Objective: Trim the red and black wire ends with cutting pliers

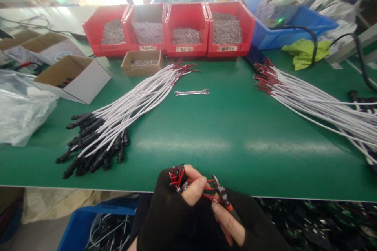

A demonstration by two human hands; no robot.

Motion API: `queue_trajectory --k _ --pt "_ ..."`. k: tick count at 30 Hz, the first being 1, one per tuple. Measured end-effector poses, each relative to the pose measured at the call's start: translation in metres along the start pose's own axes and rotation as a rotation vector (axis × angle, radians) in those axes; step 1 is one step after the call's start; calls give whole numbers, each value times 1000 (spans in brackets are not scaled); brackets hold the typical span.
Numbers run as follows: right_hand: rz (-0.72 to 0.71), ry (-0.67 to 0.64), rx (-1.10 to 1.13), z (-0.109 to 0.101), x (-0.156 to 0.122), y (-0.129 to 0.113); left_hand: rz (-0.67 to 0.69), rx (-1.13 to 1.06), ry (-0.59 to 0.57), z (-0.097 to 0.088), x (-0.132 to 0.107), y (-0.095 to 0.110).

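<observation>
Near the table's front edge, my left hand, in a black fingerless glove, is closed around a bunch of cables. Their red and black wire ends stick up beside the thumb, and a few red wires reach across to the right. My right hand, also gloved, grips a pair of cutting pliers with orange and dark handles. The plier jaws are at the tips of the red wires; whether they touch is too small to tell. An open-end wrench lies on the green table.
White cables with black connectors lie at left, another cable bundle at right. Red bins of small metal parts line the back, with a small cardboard box before them. A white box and plastic bag stand left.
</observation>
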State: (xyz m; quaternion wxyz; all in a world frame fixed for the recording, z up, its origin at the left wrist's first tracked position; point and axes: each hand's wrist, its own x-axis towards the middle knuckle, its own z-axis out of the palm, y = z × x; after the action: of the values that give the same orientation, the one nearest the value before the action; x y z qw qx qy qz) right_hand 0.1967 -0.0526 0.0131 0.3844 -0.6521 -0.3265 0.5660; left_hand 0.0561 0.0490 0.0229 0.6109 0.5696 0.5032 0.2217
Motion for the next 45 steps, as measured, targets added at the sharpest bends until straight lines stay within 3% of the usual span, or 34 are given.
queue_trajectory --k 4,7,10,13,21,29,34,37,40,45 --pt "-3 2 154 -1 5 7 -5 -40 7 0 0 -1" --pt "-128 58 291 -2 8 6 -5 -45 -10 0 2 -2" --pt "-329 195 173 0 10 -3 15 -26 -15 0 4 0" --pt "-438 314 -8 5 12 -13 16 0 -28 0 7 2" --pt "-488 435 -101 16 20 -25 -11 -65 -164 -3 8 1" --pt "-612 345 -76 8 22 -5 22 -170 -133 -2 9 -4" --pt "-517 314 -47 9 15 -10 -29 -206 -119 1 7 -3" --pt "-447 403 -129 2 12 -22 4 -129 -88 2 7 -1" --pt "-494 522 -243 -7 12 -28 62 -50 -103 2 7 0" --pt "-678 381 -519 -6 19 -23 71 -103 -148 7 7 -4"
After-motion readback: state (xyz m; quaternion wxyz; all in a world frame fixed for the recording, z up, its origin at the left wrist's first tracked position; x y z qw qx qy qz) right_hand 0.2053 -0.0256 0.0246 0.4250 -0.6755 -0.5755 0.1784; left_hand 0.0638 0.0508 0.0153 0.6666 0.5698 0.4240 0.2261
